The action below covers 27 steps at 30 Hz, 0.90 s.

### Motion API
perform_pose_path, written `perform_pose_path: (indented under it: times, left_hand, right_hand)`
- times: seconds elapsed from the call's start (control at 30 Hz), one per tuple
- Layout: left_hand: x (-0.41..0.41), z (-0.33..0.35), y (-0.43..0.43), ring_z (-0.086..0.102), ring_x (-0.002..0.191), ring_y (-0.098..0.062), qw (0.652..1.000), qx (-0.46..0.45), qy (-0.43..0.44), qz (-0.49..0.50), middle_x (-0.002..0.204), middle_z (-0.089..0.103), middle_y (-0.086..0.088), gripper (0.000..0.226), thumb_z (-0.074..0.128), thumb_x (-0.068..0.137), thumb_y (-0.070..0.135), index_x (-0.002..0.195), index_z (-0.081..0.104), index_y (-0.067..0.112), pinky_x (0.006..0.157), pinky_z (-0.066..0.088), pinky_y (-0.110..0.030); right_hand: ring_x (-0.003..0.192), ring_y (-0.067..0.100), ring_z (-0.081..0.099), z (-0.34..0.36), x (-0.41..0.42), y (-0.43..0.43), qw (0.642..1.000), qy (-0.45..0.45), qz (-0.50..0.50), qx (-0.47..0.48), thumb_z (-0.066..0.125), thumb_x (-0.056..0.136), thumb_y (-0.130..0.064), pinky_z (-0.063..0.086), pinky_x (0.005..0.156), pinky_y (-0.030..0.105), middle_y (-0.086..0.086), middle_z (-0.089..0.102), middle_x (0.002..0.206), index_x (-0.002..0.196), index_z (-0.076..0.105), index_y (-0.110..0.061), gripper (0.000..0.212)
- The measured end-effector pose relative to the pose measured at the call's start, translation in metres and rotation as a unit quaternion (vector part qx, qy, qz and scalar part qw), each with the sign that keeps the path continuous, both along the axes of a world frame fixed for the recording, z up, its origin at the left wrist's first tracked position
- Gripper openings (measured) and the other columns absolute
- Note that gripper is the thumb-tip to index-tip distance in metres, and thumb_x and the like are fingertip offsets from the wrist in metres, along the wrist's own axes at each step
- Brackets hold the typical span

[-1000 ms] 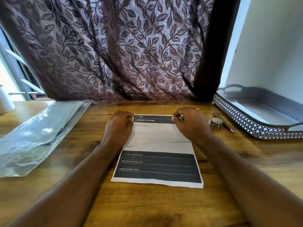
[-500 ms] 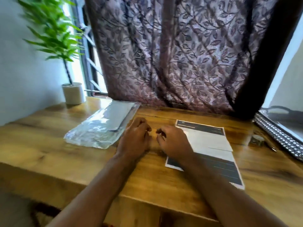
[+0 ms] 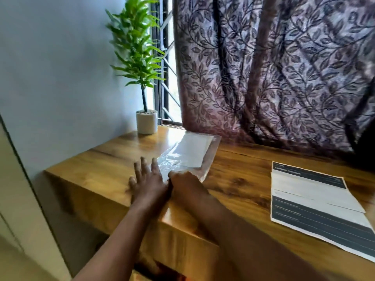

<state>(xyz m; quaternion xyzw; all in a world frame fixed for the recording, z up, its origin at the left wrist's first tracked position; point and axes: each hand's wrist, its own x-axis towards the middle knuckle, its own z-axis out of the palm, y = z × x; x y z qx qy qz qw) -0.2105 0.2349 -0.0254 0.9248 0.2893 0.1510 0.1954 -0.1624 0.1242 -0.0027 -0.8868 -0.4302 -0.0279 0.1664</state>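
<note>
A clear plastic bag point(image 3: 190, 155) with white sheets inside lies flat on the wooden table point(image 3: 239, 179), towards its far left. My left hand point(image 3: 147, 181) lies flat on the table with straight, spread fingers, touching the bag's near left edge. My right hand point(image 3: 184, 184) is at the bag's near end with its fingers curled; they appear to grip the plastic edge. A printed paper form point(image 3: 312, 203) with dark bands lies flat on the table's right side, away from both hands.
A potted green plant point(image 3: 146, 120) in a white pot stands at the table's far left corner by the wall. A leaf-patterned curtain point(image 3: 274, 67) hangs behind the table. The table's left edge drops off just left of my left hand.
Both hands left the paper form and moved left to the plastic bag. My left hand opened flat. The view swung left, and the tray on the right went out of sight.
</note>
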Motion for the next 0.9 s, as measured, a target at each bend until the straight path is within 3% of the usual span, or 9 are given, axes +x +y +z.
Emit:
perform_pose_path:
  times: [0.07, 0.2, 0.33, 0.43, 0.5, 0.63, 0.77, 0.83, 0.9]
  left_hand:
    - [0.002, 0.0, 0.003, -0.023, 0.151, -0.028, 1.0, -0.003, 0.0, -0.001, 0.166, -0.021, -0.008, 0.079, 0.042, 0.097, 0.046, 0.16, -0.003, 0.028, 0.122, 0.004, -0.055]
    - [0.003, 0.003, 0.01, -0.013, 0.154, -0.028, 0.999, -0.046, 0.006, 0.002, 0.169, -0.007, -0.006, 0.081, 0.052, 0.089, 0.048, 0.157, 0.008, 0.043, 0.122, 0.003, -0.049]
    - [0.005, 0.005, 0.008, -0.009, 0.154, -0.027, 0.999, -0.047, 0.006, 0.011, 0.169, -0.002, -0.006, 0.087, 0.055, 0.083, 0.047, 0.157, 0.009, 0.042, 0.121, 0.004, -0.048]
    - [0.006, 0.004, 0.009, -0.008, 0.155, -0.028, 0.999, -0.049, -0.001, 0.018, 0.169, 0.0, -0.009, 0.089, 0.055, 0.08, 0.049, 0.157, 0.012, 0.04, 0.122, 0.005, -0.049]
    - [0.006, 0.005, 0.009, -0.009, 0.155, -0.029, 0.998, -0.057, -0.001, 0.02, 0.168, -0.003, -0.011, 0.09, 0.056, 0.078, 0.052, 0.157, 0.013, 0.041, 0.122, 0.004, -0.049]
    - [0.007, 0.007, 0.006, -0.012, 0.154, -0.03, 0.998, -0.061, -0.008, 0.025, 0.167, -0.006, -0.014, 0.09, 0.057, 0.078, 0.043, 0.157, 0.015, 0.039, 0.122, 0.002, -0.05]
    - [0.007, 0.005, 0.007, -0.014, 0.154, -0.031, 0.998, -0.048, -0.018, 0.031, 0.167, -0.007, -0.015, 0.089, 0.054, 0.082, 0.056, 0.158, 0.014, 0.032, 0.123, 0.003, -0.049]
    - [0.006, 0.005, 0.006, -0.014, 0.153, -0.032, 0.998, -0.046, -0.014, 0.033, 0.167, -0.007, -0.016, 0.092, 0.048, 0.081, 0.062, 0.158, 0.012, 0.028, 0.123, 0.003, -0.049]
    - [0.007, 0.005, 0.006, -0.013, 0.154, -0.032, 0.998, -0.047, -0.017, 0.04, 0.167, -0.006, -0.016, 0.094, 0.045, 0.078, 0.062, 0.159, 0.013, 0.026, 0.122, 0.004, -0.049]
  right_hand:
    - [0.117, 0.037, 0.059, 0.003, 0.0, 0.01, 0.999, -0.006, -0.004, -0.038, 0.049, 0.095, -0.005, 0.045, 0.095, 0.039, 0.022, 0.063, 0.124, 0.118, 0.06, -0.002, 0.026]
    - [0.122, 0.038, 0.056, 0.005, 0.01, 0.019, 0.998, 0.004, -0.018, -0.067, 0.049, 0.096, -0.005, 0.043, 0.1, 0.04, 0.023, 0.06, 0.129, 0.122, 0.059, 0.003, 0.028]
    - [0.129, 0.038, 0.053, 0.007, 0.024, 0.022, 0.991, 0.004, -0.066, -0.113, 0.057, 0.092, -0.006, 0.042, 0.107, 0.042, 0.024, 0.055, 0.137, 0.132, 0.054, 0.001, 0.041]
    - [0.151, 0.038, 0.022, 0.01, 0.028, 0.028, 0.983, 0.008, -0.094, -0.155, 0.052, 0.095, -0.003, 0.024, 0.12, 0.052, 0.023, 0.023, 0.163, 0.152, 0.03, 0.003, 0.062]
    - [0.154, 0.037, 0.01, 0.009, 0.034, 0.035, 0.981, 0.009, -0.112, -0.159, 0.05, 0.095, -0.003, 0.015, 0.122, 0.054, 0.022, 0.011, 0.166, 0.155, 0.022, 0.004, 0.066]
    - [0.148, 0.037, 0.027, 0.006, 0.045, 0.043, 0.979, 0.044, -0.146, -0.135, 0.049, 0.094, -0.011, 0.016, 0.121, 0.053, 0.023, 0.03, 0.16, 0.151, 0.03, 0.003, 0.062]
    - [0.125, 0.034, 0.056, 0.006, 0.037, 0.041, 0.986, -0.041, -0.125, -0.101, 0.045, 0.096, -0.007, 0.017, 0.12, 0.054, 0.018, 0.061, 0.131, 0.125, 0.059, -0.008, 0.032]
    - [0.116, 0.036, 0.062, 0.008, 0.034, 0.039, 0.986, -0.085, -0.119, -0.078, 0.043, 0.096, -0.002, 0.031, 0.113, 0.048, 0.017, 0.065, 0.122, 0.116, 0.063, -0.008, 0.029]
    - [0.112, 0.038, 0.063, 0.009, 0.034, 0.038, 0.987, -0.11, -0.1, -0.052, 0.047, 0.096, -0.001, 0.045, 0.097, 0.041, 0.018, 0.066, 0.117, 0.111, 0.065, -0.005, 0.024]
